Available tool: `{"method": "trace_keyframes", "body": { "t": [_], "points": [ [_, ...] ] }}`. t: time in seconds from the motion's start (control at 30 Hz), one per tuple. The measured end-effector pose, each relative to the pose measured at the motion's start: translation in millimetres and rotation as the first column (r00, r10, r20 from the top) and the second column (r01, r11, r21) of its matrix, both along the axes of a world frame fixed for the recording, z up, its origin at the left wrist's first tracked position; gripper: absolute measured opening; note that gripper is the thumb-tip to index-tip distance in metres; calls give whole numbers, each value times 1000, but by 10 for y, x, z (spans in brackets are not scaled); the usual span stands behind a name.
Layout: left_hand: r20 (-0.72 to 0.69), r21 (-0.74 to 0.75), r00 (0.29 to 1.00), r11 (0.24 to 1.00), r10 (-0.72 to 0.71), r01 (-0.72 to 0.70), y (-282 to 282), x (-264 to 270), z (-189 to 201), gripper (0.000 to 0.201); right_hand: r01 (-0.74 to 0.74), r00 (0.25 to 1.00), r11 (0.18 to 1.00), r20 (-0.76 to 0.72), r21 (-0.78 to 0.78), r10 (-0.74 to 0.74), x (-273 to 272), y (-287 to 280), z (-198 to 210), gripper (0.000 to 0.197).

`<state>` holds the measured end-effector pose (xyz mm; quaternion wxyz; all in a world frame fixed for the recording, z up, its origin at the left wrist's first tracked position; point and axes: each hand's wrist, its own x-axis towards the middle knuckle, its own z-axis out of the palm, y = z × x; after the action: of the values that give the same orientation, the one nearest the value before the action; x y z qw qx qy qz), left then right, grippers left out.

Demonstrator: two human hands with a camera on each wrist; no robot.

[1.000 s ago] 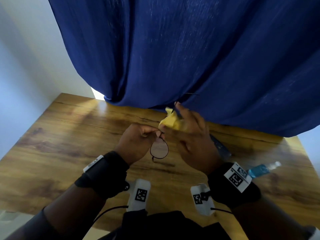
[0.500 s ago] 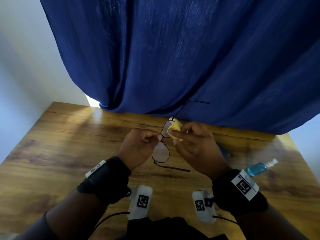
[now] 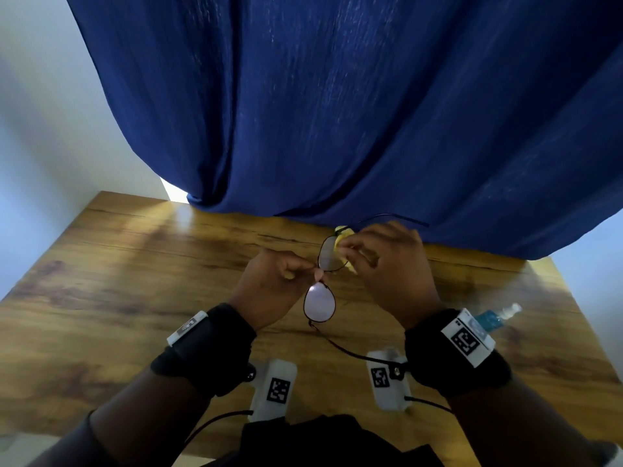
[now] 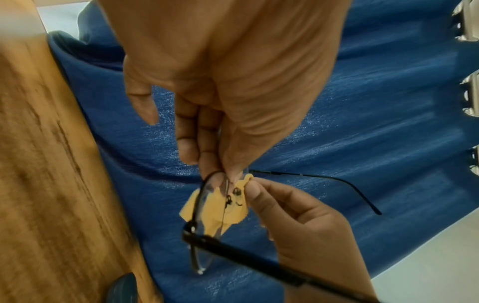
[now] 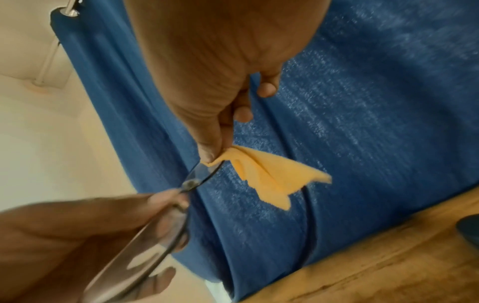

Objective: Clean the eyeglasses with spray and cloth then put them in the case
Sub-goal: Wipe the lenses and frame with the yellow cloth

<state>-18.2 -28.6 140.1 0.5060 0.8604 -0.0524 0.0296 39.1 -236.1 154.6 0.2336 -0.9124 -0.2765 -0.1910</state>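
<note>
Head view, near to far; eyeglasses [image 3: 319, 304] held up above the desk [image 3: 135, 298], frame roughly on end, near lens at 6 o'clock of the far lens; near temple arm trails toward 5 o'clock.
Left hand [image 3: 269, 291]: grip closed to a pinch, thumb and forefinger on the bridge of the eyeglasses; other fingers curled.
Right hand [image 3: 387, 264]: thumb and forefinger pinch the yellow cloth [image 3: 344, 235] against the far lens; cloth corners hang free in the right wrist view [image 5: 272, 176].
Spray bottle [image 3: 495, 320] lies on its side on the desk, at 3 o'clock of the right hand, apart.
Blue curtain [image 3: 337, 112] hangs beyond the far desk edge.
</note>
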Motion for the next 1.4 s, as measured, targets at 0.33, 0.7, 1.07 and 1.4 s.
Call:
{"method": "trace_keyframes", "body": {
  "t": [0.33,0.7,1.07,1.4],
  "points": [
    [-8,-18,998,998,55,-55,-120,-8,-19,12,-26,1000,996,-6,80,27,-67,-90,-53,15],
    [-2,-48,996,995,90,-90,-11,-35,-18,12,3,999,999,-45,55,0,14,120,-18,21],
    [-28,-22,996,996,88,-88,264,-58,-66,14,61,991,971,-129,231,-32,-52,329,-197,13],
    [-10,-73,1000,997,11,-12,251,-57,-88,15,-100,994,994,54,49,98,-193,426,-155,16]
  ]
}}
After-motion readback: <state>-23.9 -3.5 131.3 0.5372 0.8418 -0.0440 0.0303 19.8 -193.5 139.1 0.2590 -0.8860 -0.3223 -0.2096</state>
